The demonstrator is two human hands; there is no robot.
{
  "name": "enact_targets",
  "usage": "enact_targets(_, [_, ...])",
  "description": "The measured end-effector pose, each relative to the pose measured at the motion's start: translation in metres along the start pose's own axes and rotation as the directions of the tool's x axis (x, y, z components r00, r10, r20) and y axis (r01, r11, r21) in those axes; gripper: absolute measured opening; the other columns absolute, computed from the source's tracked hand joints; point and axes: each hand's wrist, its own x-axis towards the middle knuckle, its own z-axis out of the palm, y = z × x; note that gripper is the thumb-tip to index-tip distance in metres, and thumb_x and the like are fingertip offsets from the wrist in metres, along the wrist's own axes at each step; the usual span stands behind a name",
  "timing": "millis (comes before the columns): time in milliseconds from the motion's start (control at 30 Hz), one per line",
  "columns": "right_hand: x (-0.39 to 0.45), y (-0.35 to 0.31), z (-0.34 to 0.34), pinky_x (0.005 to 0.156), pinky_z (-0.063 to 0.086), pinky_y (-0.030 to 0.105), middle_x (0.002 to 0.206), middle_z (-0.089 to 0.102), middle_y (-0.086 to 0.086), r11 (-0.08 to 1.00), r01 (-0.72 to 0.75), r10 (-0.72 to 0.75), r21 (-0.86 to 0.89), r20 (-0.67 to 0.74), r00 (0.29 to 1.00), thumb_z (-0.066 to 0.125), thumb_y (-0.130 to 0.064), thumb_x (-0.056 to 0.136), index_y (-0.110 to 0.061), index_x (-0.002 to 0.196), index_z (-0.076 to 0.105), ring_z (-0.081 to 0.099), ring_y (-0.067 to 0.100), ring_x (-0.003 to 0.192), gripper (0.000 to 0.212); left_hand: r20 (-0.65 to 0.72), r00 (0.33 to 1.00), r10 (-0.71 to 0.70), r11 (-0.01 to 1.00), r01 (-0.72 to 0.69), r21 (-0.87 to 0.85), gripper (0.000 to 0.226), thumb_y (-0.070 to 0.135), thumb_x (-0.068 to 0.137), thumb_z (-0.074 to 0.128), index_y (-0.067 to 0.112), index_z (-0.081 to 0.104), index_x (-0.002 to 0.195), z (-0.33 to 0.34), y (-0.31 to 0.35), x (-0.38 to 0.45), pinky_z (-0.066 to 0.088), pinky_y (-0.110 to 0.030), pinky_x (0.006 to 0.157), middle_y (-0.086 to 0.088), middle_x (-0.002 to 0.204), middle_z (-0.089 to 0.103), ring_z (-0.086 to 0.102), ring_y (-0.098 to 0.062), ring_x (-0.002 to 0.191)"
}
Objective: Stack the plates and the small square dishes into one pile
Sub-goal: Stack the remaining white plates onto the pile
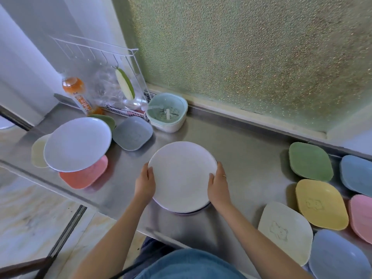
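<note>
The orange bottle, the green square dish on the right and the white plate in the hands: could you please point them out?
orange bottle (75, 91), head view, upper body.
green square dish (310, 161), head view, centre.
white plate (182, 176), head view, centre.

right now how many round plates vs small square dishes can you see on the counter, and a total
Round plates: 2 clearly seen, the white plate gripped by the left hand and right hand, and the pale blue plate resting on dishes at left; a rim under the held plate hints at more.
Small square dishes: 10, with 4 at left, such as the grey dish, and 6 at right, such as the yellow dish.
Total: 12
</note>
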Motion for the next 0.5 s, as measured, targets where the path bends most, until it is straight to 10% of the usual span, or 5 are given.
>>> enact_targets(333, [-0.009,-0.042,0.053,0.117,0.013,0.043,0.157,0.010,0.015,0.954,0.064,-0.067,-0.293,-0.001,0.998,0.033,-0.007,0.097,-0.003,0.148,0.005,0.010,0.028,0.145,0.058,-0.048,0.994,-0.094,0.991,0.089,-0.096,0.031,0.027,0.099,0.035,0.019,0.058,0.118,-0.061,-0.028,0.019,0.041,-0.033,0.082,-0.001,0.106,0.062,0.054,-0.022,0.093])
enact_targets(500, [-0.017,-0.099,0.097,0.113,0.003,0.057,0.152,0.030,0.005,0.831,0.376,-0.414,-0.409,-0.004,0.910,0.044,-0.011,0.092,-0.020,0.148,0.019,0.020,0.023,0.143,0.061,-0.273,0.900,-0.338,0.879,0.199,-0.434,0.025,0.036,0.090,0.046,0.014,0.058,0.090,-0.120,-0.041,0.038,0.056,-0.051,0.080,-0.013,0.093,0.066,0.063,-0.028,0.076])
